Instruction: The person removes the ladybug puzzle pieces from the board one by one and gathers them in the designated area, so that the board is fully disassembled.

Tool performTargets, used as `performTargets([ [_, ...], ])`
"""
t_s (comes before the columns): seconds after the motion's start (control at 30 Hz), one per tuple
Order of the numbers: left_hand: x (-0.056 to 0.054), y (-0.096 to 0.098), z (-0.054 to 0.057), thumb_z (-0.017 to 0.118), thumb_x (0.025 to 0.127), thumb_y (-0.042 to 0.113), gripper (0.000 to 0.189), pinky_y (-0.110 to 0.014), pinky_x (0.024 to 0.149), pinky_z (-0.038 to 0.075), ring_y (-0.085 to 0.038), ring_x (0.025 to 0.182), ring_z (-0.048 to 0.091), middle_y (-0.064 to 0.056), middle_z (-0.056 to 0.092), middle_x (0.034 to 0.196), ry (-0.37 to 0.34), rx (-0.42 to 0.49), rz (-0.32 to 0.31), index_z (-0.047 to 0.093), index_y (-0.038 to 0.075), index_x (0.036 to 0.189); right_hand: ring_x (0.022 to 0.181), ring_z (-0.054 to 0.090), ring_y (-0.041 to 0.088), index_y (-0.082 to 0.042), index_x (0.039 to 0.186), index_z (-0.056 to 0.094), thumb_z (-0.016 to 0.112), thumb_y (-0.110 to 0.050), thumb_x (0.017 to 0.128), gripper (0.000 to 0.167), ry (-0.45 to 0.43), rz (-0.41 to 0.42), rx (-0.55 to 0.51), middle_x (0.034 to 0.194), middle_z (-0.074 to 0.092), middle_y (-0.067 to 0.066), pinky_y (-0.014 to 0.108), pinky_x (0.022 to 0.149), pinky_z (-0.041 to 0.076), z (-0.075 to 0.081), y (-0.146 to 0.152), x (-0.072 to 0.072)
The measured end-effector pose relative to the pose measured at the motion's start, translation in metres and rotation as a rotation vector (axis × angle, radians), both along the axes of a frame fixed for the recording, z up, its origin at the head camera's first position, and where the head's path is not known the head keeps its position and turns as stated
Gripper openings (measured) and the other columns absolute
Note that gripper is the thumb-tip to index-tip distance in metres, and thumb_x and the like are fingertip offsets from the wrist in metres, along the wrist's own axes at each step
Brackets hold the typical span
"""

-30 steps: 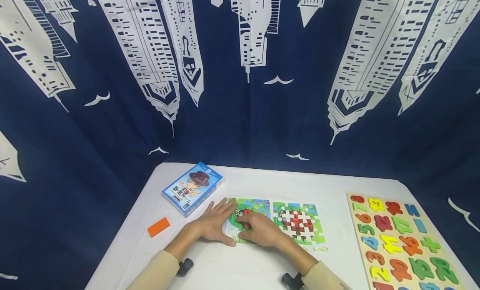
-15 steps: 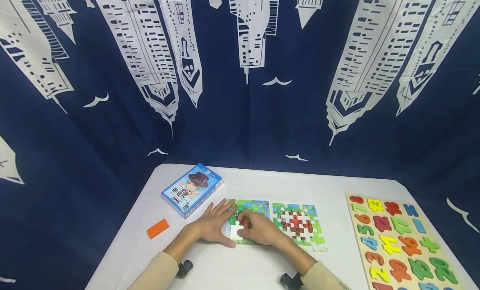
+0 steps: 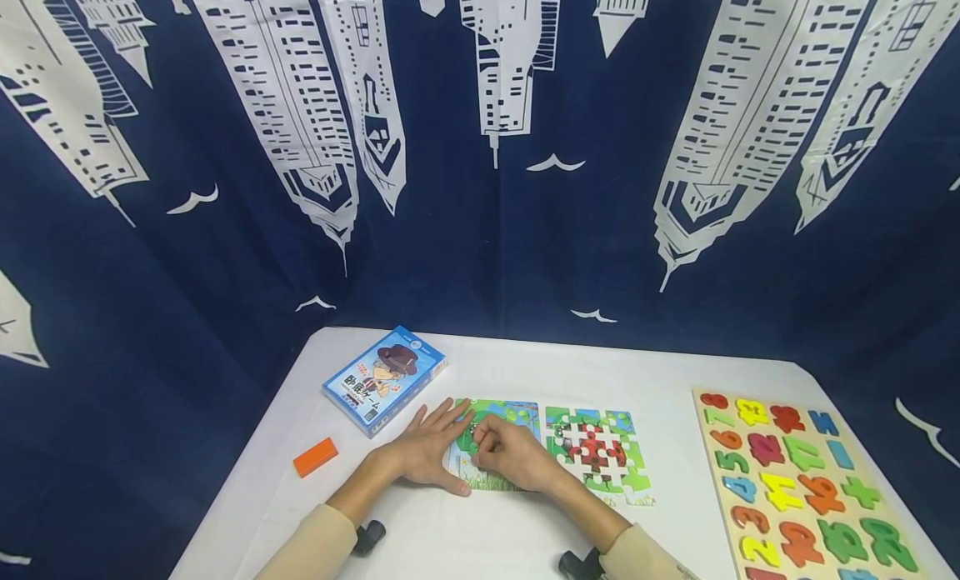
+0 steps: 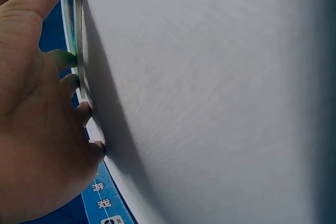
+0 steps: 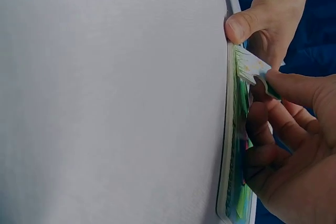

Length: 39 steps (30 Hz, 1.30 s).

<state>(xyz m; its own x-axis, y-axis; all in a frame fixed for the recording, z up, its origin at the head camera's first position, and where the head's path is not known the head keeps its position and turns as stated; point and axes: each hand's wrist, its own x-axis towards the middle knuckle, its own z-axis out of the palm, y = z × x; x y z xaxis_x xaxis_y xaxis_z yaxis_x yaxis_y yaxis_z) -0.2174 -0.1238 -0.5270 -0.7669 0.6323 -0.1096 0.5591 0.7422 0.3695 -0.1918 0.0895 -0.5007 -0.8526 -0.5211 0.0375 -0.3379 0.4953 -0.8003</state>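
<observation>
A jigsaw puzzle board (image 3: pixel 510 412) lies flat on the table between my hands. My left hand (image 3: pixel 433 447) is spread at its left edge, fingers straight; in the left wrist view its fingertips sit right at the board's rim. My right hand (image 3: pixel 517 455) is over the board and pinches a small puzzle piece (image 5: pixel 251 68) with thumb and fingers. White with green grass strokes, this piece is tilted up at the board's near left corner, close to my left thumb. My right hand hides much of the board's picture. To the right lies a partly assembled ladybug puzzle (image 3: pixel 596 448).
A blue card-game box (image 3: pixel 386 378) lies at the back left, with an orange block (image 3: pixel 315 457) in front of it. A wooden number board (image 3: pixel 806 480) covers the table's right side. Behind the table (image 3: pixel 667 376) hangs a dark blue curtain (image 3: pixel 525 247).
My right hand's fingertips have curled and drawn back slightly. A white patch at the board's near left half a second ago now shows grass and pale print. My left hand has stayed put.
</observation>
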Motion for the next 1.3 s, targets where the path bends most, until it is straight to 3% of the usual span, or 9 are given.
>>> performTargets([
  [0.37,0.001,0.0,-0.001,0.059,0.057,0.081,0.119,-0.053,0.108,-0.006,-0.024,0.14,-0.006,0.002,-0.001,0.155,0.007,-0.003,-0.002,0.017,0.018,0.149,0.068,0.063,0.011,-0.011,0.108,0.059,0.066,-0.016,0.086,0.024,-0.013,0.0,-0.06,0.078,0.064,-0.004,0.026,0.064,0.05,0.004,0.026,0.0],
  [0.6,0.004,0.001,0.01,0.061,0.059,0.078,0.119,-0.056,0.108,-0.001,-0.03,0.14,-0.003,-0.004,0.001,0.155,0.01,-0.037,-0.019,0.017,0.014,0.149,0.072,0.063,0.011,-0.012,0.108,0.058,0.065,-0.019,0.087,0.023,-0.019,-0.067,-0.01,0.079,0.066,-0.005,0.029,0.069,0.048,0.012,0.066,0.004],
  [0.87,0.009,0.001,0.02,0.058,0.061,0.079,0.117,-0.056,0.108,0.003,-0.031,0.14,0.0,-0.006,0.003,0.155,0.034,-0.075,-0.027,0.017,0.013,0.149,0.067,0.062,0.012,-0.013,0.105,0.06,0.067,-0.021,0.085,0.023,-0.01,-0.128,0.068,0.077,0.066,-0.005,0.026,0.063,0.048,0.01,0.106,0.009],
  [1.1,0.009,0.001,0.021,0.058,0.061,0.078,0.117,-0.056,0.108,0.003,-0.03,0.14,-0.001,-0.006,0.003,0.155,0.029,-0.08,-0.025,0.016,0.013,0.149,0.064,0.057,0.012,-0.013,0.1,0.062,0.07,-0.019,0.082,0.021,-0.027,-0.136,0.135,0.074,0.062,-0.006,0.025,0.061,0.048,0.004,0.121,0.013],
  [1.3,0.008,0.002,0.02,0.059,0.061,0.078,0.117,-0.056,0.108,0.003,-0.03,0.14,0.0,-0.006,0.004,0.155,0.023,-0.067,-0.027,0.017,0.013,0.149,0.065,0.051,0.01,-0.015,0.096,0.064,0.073,-0.021,0.079,0.02,0.031,-0.135,0.181,0.074,0.057,-0.008,0.024,0.059,0.044,0.0,0.123,0.015],
])
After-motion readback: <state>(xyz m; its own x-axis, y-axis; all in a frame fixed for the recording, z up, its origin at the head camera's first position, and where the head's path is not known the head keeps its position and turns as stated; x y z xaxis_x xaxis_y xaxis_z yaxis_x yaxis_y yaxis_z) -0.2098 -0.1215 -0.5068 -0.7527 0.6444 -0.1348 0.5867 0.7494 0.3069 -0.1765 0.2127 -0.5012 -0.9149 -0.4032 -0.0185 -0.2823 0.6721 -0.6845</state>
